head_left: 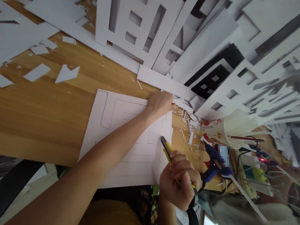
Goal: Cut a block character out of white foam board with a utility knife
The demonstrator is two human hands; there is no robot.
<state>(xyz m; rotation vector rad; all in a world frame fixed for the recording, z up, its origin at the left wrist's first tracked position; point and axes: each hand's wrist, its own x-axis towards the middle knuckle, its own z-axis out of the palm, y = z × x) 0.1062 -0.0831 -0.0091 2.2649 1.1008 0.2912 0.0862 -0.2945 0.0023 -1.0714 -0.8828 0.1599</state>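
Observation:
A white foam board (118, 124) with cut window outlines lies flat on the wooden table (41, 111). My left hand (161, 104) reaches across it and presses on its far right corner, fingers curled among small white scraps. My right hand (179, 184) is closed around a yellow and black utility knife (167, 150). The knife's tip rests at the board's right edge.
White cut-out boards with window holes (146, 25) are piled at the back and right. Paper scraps (51, 72) litter the left of the table. A blue glue gun (215, 162), a paper cup (221, 130) and cables sit at the right.

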